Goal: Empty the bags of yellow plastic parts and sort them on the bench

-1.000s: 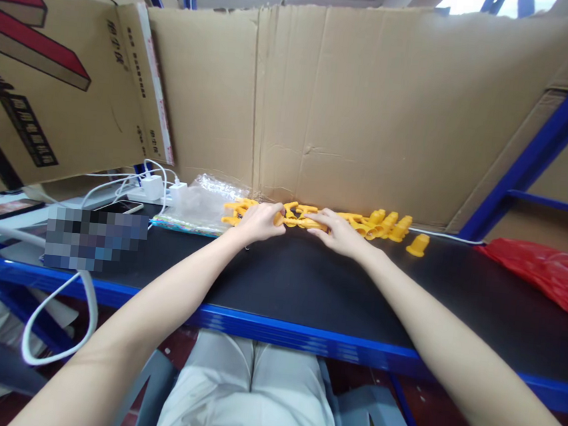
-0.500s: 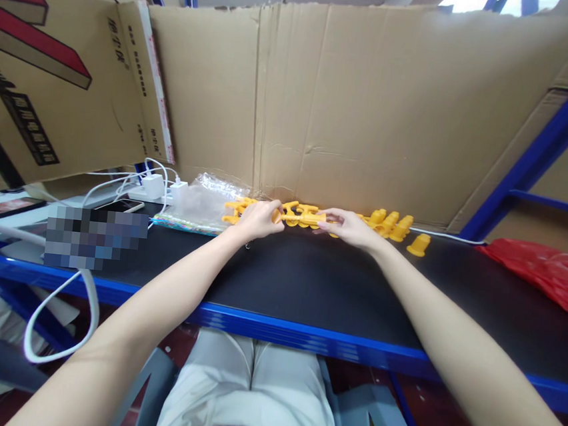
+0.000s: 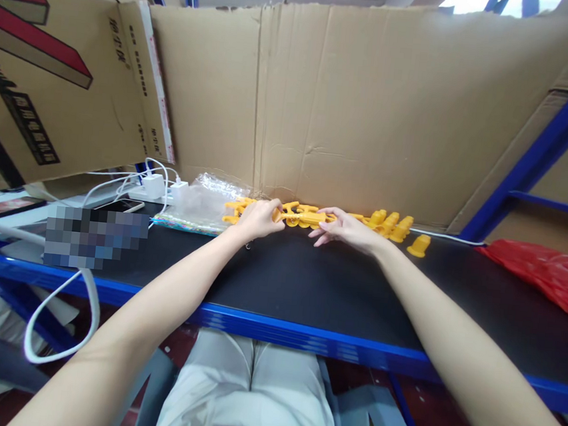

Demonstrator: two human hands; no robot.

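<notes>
My left hand [image 3: 262,217] is closed around the left end of a long yellow plastic piece [image 3: 304,216], held just above the black tabletop [image 3: 308,275]. At its other end is my right hand [image 3: 345,231], with thumb and index finger about the wider end and the remaining fingers loosely spread. Behind the hands lies a row of yellow plastic parts with ring-like or hooked shapes [image 3: 292,206], partly covered by the held piece. Right of my right hand stand several yellow flanged plastic caps [image 3: 399,229], one [image 3: 419,245] apart from the others.
A clear plastic bag [image 3: 204,202] lies left of my left hand. Farther left are white chargers [image 3: 153,187] with cables and a phone [image 3: 118,206]. A red plastic bag [image 3: 544,275] lies at right. A cardboard sheet [image 3: 384,115] stands behind; the table has a blue front edge [image 3: 302,332].
The fingers of my right hand have loosened and spread at the end of the yellow piece. My left hand keeps its grip in nearly the same place.
</notes>
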